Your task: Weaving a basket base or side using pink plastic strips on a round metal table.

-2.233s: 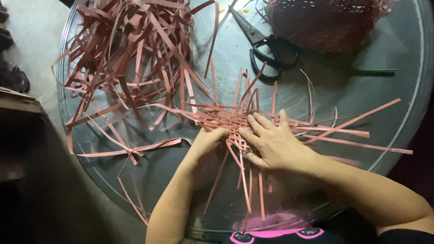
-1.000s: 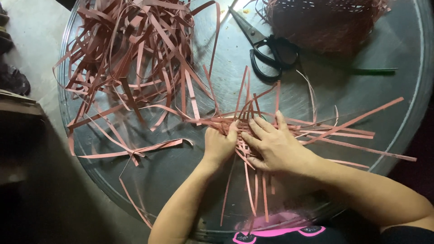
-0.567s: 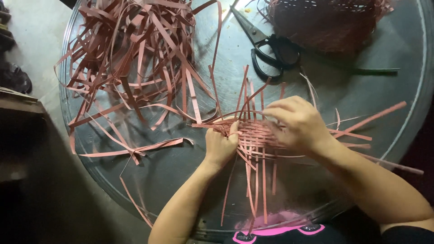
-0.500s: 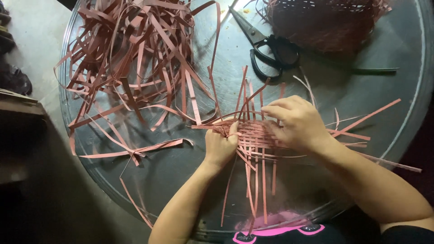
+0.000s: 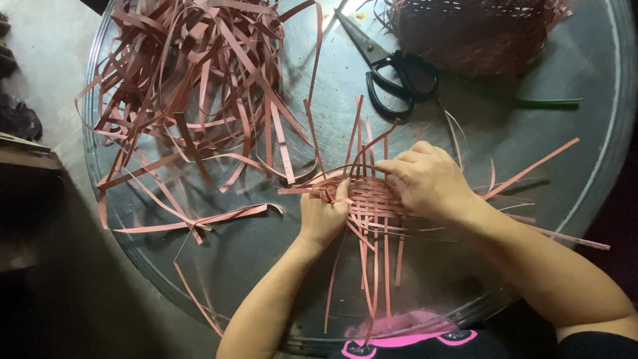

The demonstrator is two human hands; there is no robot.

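Left hand (image 5: 322,216) and right hand (image 5: 425,179), both pressed on the woven mat (image 5: 369,199) to keep its crossings flat, with loose strips (image 5: 199,100) piled left of the mat and scissors (image 5: 392,66) beyond it, on the round table (image 5: 585,119)

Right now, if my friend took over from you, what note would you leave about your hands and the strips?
Left hand: pressing down the left edge of the woven patch.
Right hand: on the patch's right side, fingers at the strips.
Patch sits mid-table, loose ends sticking out all around.
Spare strips: piled far left. Scissors: beyond the patch, beside a woven basket.
Done: a small woven centre.
Left: the long loose ends are still unwoven.
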